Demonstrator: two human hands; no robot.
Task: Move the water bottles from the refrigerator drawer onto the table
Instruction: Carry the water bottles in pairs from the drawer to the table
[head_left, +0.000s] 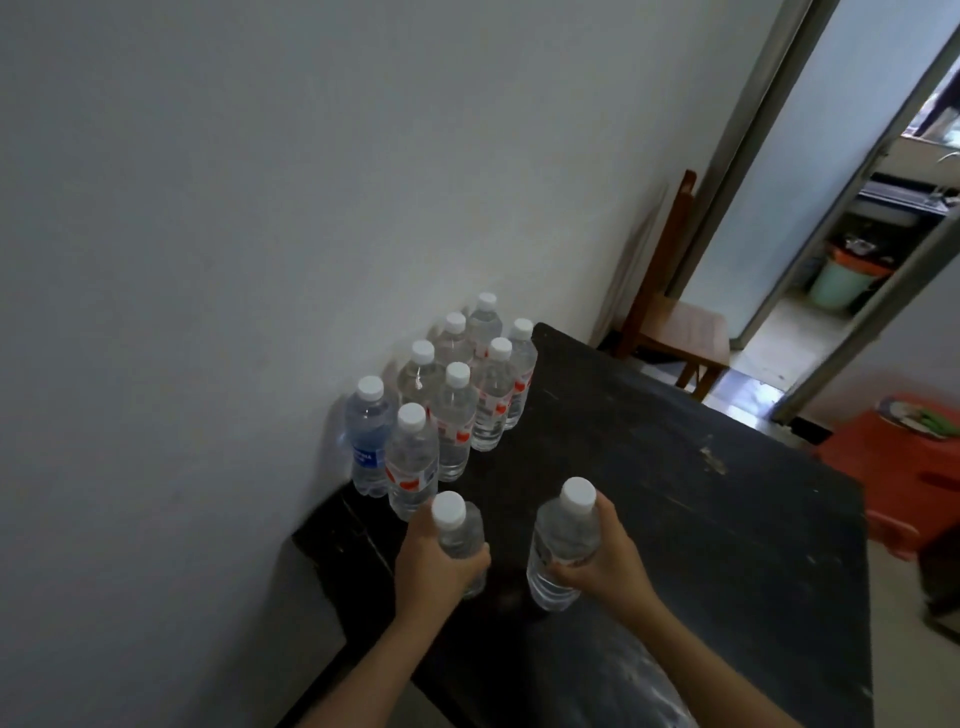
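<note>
- The left hand (436, 569) is wrapped round the left bottle (460, 530), with its fingers curled across the clear body just under the white cap.
- The right hand (605, 561) is clamped on the right bottle (561, 551), gripping it from the right with the thumb across the front.
- Both held bottles are roughly upright and apart from each other, over the near left part of the dark surface (675, 493). Whether their bases touch the surface cannot be told.
- Eight more bottles (457, 410) stand upright in a tight cluster along the surface's left edge, beyond the two held ones. They are packed in a rough double row that runs toward the surface's far corner.
- Most of the cluster has red-and-white labels. The blue bottle (369, 447), with a blue label, stands at the near end of the row on the surface's left edge.
- The wall (260, 208) runs along the surface's left edge, close behind the cluster.
- A wooden chair (675, 327) stands just past the surface's far end.
- A red stool (883, 467) sits to the right of the surface.
- A green bin (839, 283) sits well beyond the surface's far end, through an open doorway.
</note>
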